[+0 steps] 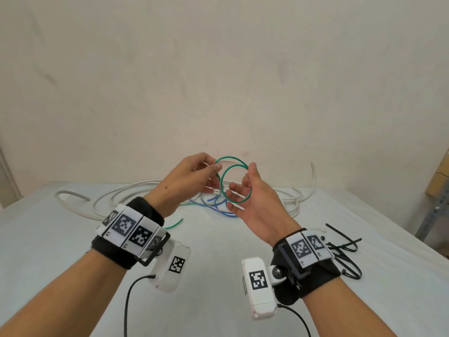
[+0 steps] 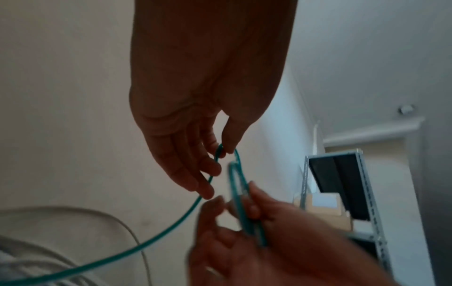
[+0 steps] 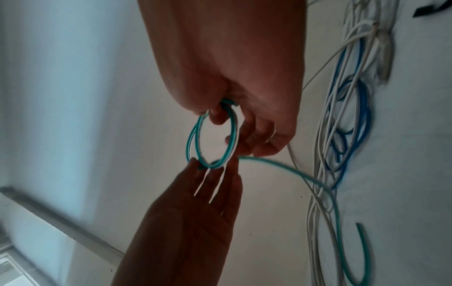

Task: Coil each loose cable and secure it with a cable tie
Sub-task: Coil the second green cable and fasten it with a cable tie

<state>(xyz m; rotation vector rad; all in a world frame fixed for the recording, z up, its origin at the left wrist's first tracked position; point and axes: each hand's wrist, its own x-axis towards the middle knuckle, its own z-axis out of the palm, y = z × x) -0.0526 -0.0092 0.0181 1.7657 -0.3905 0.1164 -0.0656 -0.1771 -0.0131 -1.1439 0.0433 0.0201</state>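
Observation:
Both hands hover above the table with a green cable point(image 1: 221, 184) between them, wound into two or three small loops. My right hand point(image 1: 239, 188) grips the loops, fingers curled through the ring point(image 3: 189, 141). My left hand point(image 1: 213, 171) pinches the cable between thumb and fingertips at the loops' left side point(image 2: 221, 152). From there the loose tail point(image 2: 171, 226) drops to the table, where its free end point(image 1: 176, 223) lies. Several black cable ties point(image 1: 345, 249) lie on the table just right of my right wrist.
A blue cable point(image 1: 213, 203) and a long white cable point(image 1: 109, 198) lie tangled on the white table point(image 1: 218, 251) under and behind the hands, near the back wall. A metal shelf point(image 1: 435, 215) with cardboard boxes stands at the right edge.

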